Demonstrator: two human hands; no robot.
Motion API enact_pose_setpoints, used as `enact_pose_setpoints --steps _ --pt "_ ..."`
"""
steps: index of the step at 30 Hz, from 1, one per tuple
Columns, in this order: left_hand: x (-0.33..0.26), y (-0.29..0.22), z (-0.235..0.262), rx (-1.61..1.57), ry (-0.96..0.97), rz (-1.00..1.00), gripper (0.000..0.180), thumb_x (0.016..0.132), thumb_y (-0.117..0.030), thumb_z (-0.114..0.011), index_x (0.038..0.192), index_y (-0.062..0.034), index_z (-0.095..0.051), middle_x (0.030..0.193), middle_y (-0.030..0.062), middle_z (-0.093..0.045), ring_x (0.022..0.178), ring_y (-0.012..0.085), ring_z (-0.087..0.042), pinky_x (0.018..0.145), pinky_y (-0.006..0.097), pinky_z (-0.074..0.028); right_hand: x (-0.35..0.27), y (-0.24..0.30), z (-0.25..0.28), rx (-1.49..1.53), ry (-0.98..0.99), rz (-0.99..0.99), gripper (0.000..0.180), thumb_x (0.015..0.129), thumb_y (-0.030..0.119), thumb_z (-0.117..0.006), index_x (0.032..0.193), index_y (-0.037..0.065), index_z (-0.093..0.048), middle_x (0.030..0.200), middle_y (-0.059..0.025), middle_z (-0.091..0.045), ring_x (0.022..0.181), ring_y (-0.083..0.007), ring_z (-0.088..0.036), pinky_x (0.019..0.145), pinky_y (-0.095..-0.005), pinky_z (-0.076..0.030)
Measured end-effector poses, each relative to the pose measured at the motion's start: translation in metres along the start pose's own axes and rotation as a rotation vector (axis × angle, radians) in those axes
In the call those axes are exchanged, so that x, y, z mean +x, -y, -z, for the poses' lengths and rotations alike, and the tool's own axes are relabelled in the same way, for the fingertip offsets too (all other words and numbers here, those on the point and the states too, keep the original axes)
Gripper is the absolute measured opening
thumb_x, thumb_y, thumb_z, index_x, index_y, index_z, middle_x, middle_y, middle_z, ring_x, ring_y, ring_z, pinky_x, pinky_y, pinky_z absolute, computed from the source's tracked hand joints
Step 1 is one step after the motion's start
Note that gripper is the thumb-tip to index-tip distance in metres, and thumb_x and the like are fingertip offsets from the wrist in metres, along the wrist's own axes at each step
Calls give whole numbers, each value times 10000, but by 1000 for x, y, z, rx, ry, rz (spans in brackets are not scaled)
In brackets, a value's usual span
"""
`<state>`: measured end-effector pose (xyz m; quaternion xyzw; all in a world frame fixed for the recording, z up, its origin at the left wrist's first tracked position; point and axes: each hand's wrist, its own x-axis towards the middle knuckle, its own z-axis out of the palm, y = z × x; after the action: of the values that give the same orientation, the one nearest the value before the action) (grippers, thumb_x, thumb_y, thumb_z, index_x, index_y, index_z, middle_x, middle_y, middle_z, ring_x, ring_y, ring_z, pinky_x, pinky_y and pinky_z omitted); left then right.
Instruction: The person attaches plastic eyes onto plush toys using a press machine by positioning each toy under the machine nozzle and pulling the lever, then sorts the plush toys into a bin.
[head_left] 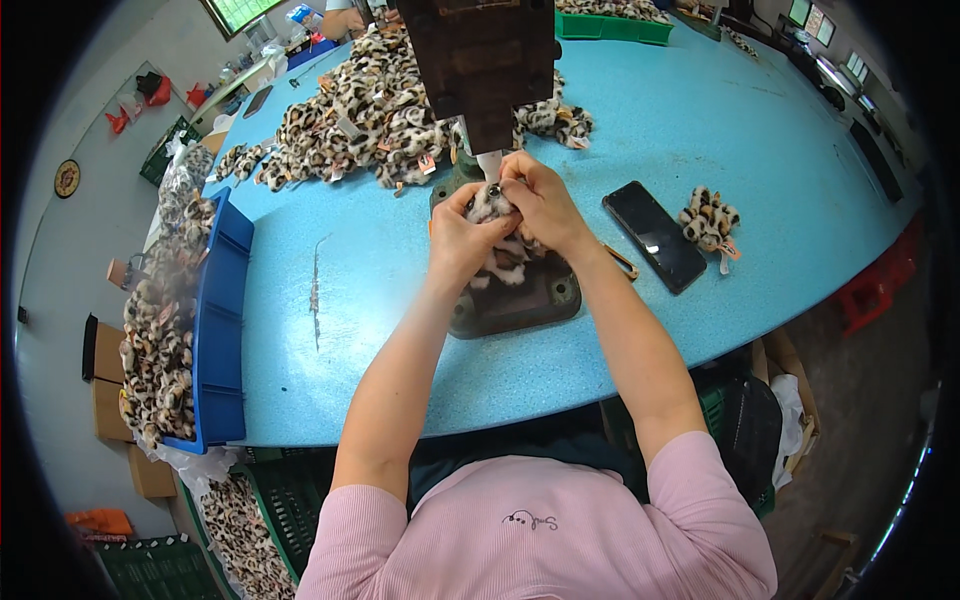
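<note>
A small spotted plush toy [505, 268], white with black and brown patches, is held between both my hands over the dark base of a bench press. My left hand [460, 242] grips its left side, thumb across the front. On its upper right side my right hand [545, 208] is closed, fingers up beside the press's pale tip [489, 166]. A small dark round piece [494, 190] shows on the toy just below that tip. The fingers cover much of the toy. Above stands the dark press head [485, 80]; its metal base [520, 318] rests on the table.
The blue table [380, 385] bears a heap of similar toys [365, 110] at the back. A blue crate [225, 300] of toys stands left. On the right lie a black phone [655, 237] and one spotted toy [708, 218]. Another person's hand [343, 22] shows far back.
</note>
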<state>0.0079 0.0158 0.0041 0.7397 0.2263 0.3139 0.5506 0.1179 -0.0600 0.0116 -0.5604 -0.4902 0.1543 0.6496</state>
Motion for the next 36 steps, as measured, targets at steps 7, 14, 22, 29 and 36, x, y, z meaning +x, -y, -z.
enact_pose_setpoints --steps 7,14,22,29,36 --pt "-3 -4 3 -52 13 51 345 595 -158 -741 885 -17 -618 738 58 -630 646 98 -586 596 241 -478 27 2 23 148 395 -129 70 774 93 -527 719 68 -492 650 47 -454 573 -19 -391 502 -171 -324" --pt "-2 1 -1 -19 -8 78 352 591 -166 -744 882 -13 -618 742 69 -635 673 114 -598 628 261 -481 37 -30 26 389 543 -245 161 796 172 -569 876 33 -567 802 -3 -546 718 -38 -506 608 -170 -423" --pt "0 -1 1 -44 -7 61 371 586 -171 -740 894 -9 -614 733 68 -632 646 111 -593 599 247 -481 11 5 16 257 189 -301 165 831 217 -551 802 55 -546 653 59 -457 573 -13 -386 487 -162 -321" --pt "-2 1 -1 -36 -14 27 368 592 -167 -741 899 -9 -614 725 65 -632 634 108 -593 589 245 -484 13 -4 17 194 253 -224 155 820 170 -571 870 24 -579 747 21 -531 678 -46 -464 587 -200 -399" --pt "-2 5 -1 14 -16 43 335 611 -143 -735 893 -8 -614 747 73 -637 654 108 -598 601 244 -492 40 115 113 552 -381 533 354 898 243 -363 1004 -56 -520 1023 -148 -561 972 -232 -518 859 -352 -398"
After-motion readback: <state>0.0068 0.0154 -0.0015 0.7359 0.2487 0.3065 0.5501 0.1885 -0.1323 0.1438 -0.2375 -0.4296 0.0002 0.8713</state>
